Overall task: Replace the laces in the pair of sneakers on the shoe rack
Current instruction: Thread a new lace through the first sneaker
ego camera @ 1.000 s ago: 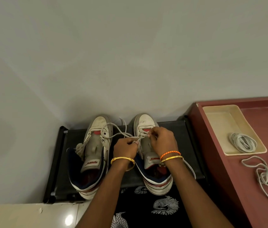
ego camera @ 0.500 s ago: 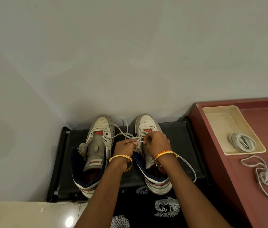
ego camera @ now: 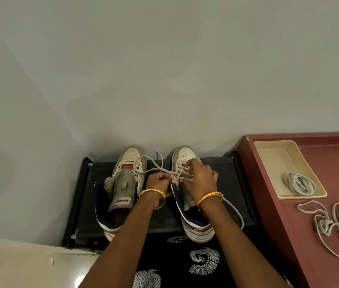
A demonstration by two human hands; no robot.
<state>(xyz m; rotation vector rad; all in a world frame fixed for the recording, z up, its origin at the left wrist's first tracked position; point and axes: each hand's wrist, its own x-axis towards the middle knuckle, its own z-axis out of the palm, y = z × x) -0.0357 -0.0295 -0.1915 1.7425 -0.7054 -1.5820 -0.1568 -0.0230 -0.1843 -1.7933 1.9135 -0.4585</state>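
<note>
Two white sneakers with navy lining stand side by side on a black shoe rack (ego camera: 222,163). The left sneaker (ego camera: 122,183) has no lace over its tongue. A white lace (ego camera: 152,165) runs from the right sneaker (ego camera: 187,154) and loops over the left sneaker's toe. My left hand (ego camera: 158,181) pinches this lace beside the right sneaker's eyelets. My right hand (ego camera: 199,181) lies over the right sneaker's tongue, its fingers curled on the lace at the eyelets. Another stretch of lace (ego camera: 235,210) trails off past my right wrist.
A maroon table (ego camera: 289,235) stands right of the rack. On it a cream tray (ego camera: 268,154) holds a coiled white lace (ego camera: 299,183). Loose tangled laces (ego camera: 335,223) lie near the table's right edge. A wall rises directly behind the rack. Black patterned cloth (ego camera: 204,260) lies below.
Both hands have shifted slightly toward the toe of the right sneaker while still working the lace. The view has moved a little.
</note>
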